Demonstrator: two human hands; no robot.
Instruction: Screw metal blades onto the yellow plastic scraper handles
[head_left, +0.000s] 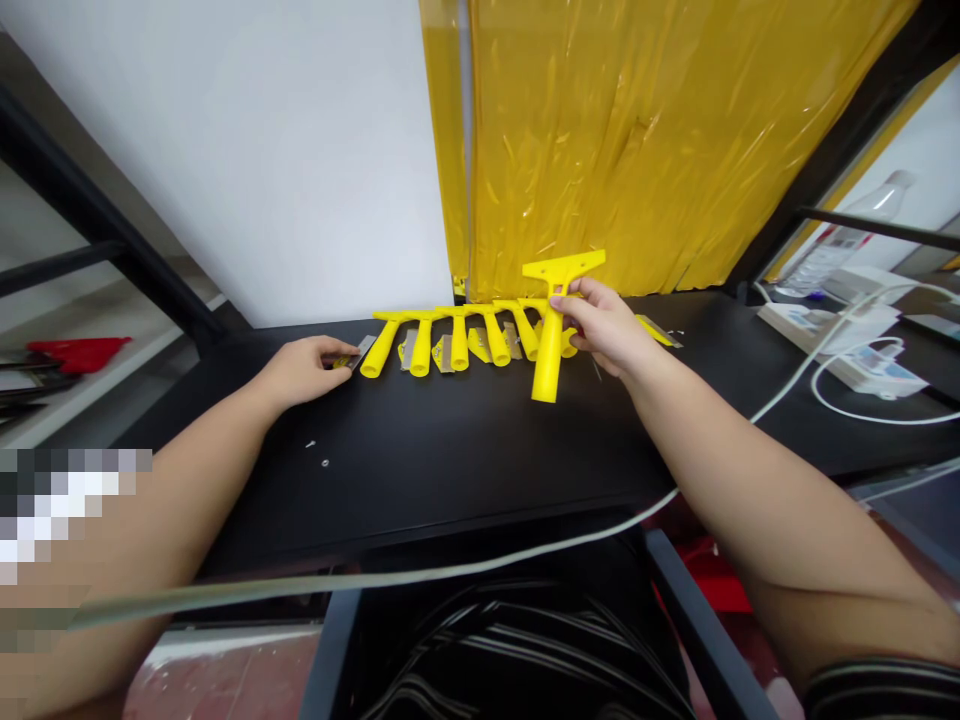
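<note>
- Handle [549,352], yellow, pinched at the neck by my right hand [604,325], raised over the black tabletop [450,450], likely to keep its crossbar uncovered.
- My left hand [296,370] is at a metal plate [365,347]: pinching or only touching, I can't tell.
- Five more handles [379,350] show clearly, probably lined up for easy reach; one screw [310,443], one ring [325,463] nearer me.

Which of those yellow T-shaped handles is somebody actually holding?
The yellow T-shaped handle in the right hand, gripped just below its crossbar; the others lie in a row on the black table.
</note>
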